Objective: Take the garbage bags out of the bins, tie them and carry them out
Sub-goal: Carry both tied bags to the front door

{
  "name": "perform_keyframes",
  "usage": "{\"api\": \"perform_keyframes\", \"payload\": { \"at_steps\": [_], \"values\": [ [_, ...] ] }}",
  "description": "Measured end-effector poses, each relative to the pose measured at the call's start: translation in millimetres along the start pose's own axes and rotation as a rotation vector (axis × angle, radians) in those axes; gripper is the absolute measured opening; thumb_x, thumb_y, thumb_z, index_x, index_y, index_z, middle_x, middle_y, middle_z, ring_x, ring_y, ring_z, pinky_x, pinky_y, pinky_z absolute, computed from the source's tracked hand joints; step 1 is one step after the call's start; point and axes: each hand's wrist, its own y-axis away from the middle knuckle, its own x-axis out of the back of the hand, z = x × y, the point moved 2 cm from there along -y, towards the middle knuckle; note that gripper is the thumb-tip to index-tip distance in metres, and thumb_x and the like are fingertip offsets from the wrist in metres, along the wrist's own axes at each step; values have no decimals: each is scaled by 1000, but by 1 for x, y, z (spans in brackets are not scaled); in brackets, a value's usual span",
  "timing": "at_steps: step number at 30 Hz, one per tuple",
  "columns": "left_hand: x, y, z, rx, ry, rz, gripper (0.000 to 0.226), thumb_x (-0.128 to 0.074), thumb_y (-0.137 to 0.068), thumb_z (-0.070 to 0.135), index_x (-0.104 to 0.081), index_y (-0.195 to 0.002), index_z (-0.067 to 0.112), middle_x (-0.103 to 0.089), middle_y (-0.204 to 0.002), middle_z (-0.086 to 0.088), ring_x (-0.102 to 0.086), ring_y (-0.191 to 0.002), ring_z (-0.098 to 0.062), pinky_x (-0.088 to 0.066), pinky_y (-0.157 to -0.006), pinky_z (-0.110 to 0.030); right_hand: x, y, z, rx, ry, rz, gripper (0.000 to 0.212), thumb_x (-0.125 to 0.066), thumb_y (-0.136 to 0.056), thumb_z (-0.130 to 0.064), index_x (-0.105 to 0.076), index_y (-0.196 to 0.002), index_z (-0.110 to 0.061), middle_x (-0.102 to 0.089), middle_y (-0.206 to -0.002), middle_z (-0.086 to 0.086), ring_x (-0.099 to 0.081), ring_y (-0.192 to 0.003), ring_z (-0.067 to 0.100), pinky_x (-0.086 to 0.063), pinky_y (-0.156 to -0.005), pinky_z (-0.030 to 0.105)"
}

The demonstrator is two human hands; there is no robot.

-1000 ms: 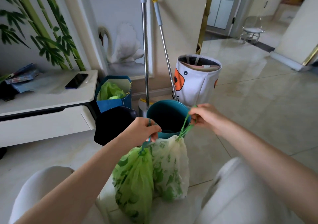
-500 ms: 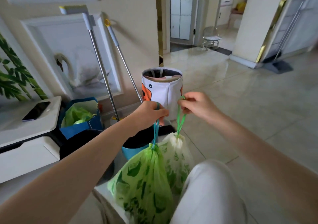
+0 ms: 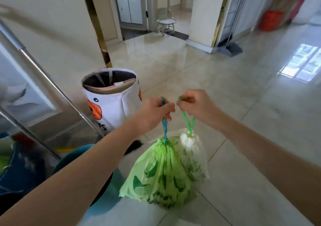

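Both bags have come up off the floor beside the white fabric bin (image 3: 111, 100). The left hand (image 3: 152, 112) clamps the green bag's (image 3: 161, 175) drawstring, the right hand (image 3: 196, 106) pinches the whitish bag's (image 3: 192, 158) loop; both are cinched, so carrying out probably comes next.

No full word legible anywhere. White fabric basket (image 3: 111, 104) with orange cartoon print carries dark lettering low on its front, mostly hidden behind the left forearm; only the tail end shows, looks like "YS", rest can't tell. Green garbage bag (image 3: 159, 173) has dark green leaf print with small lettering near the bottom, too blurred to read.
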Motion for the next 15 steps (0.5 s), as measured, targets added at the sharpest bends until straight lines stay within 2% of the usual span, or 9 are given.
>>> {"api": "perform_keyframes", "payload": {
  "at_steps": [2,6,8,11,14,15],
  "values": [
    [-8,-37,0,-5,-42,-66,27,-58,-90,16,-62,-63,20,-60,-51,6,-66,-67,-23,-52,-73,-35,13,-28,9,-46,90,2,23,-67,-71,-24,-53,-53,-23,-50,-48,-7,-45,-50,8,-36,-57,27],
    [-16,-83,24,61,-46,-137,25,-60,-88,18,-63,-63,22,-66,-52,4,-70,-74,-32,-54,-83,-45,55,-57,1,-105,257,89,17,-65,-74,-20,-56,-60,-18,-50,-52,-4,-48,-55,15,-35,-53,26],
    [-17,-97,52,95,-49,-141,21,-61,-88,19,-65,-67,19,-70,-57,2,-68,-71,-32,-54,-79,-40,84,-64,-14,-134,326,72,13,-64,-77,-20,-59,-65,-17,-51,-54,-4,-51,-61,19,-37,-59,27],
    [-19,-109,114,83,-127,-189,18,-58,-89,21,-68,-78,9,-72,-67,-2,-61,-64,-25,-45,-64,-33,137,-73,-40,-174,392,38,19,-61,-79,-18,-54,-62,-18,-48,-55,-2,-51,-66,23,-40,-66,29],
    [-19,-114,179,50,-290,-228,21,-57,-88,22,-67,-81,6,-71,-76,-11,-66,-70,-28,-50,-66,-36,194,-74,-70,-240,399,53,31,-58,-81,-16,-42,-55,-17,-38,-51,-1,-42,-59,21,-36,-61,30],
    [-20,-115,203,55,-357,-252,22,-55,-88,22,-65,-81,4,-69,-76,-12,-63,-68,-29,-48,-62,-35,217,-73,-84,-260,394,63,35,-58,-82,-15,-38,-53,-17,-36,-50,-2,-39,-55,19,-34,-59,30]
  ]
}}
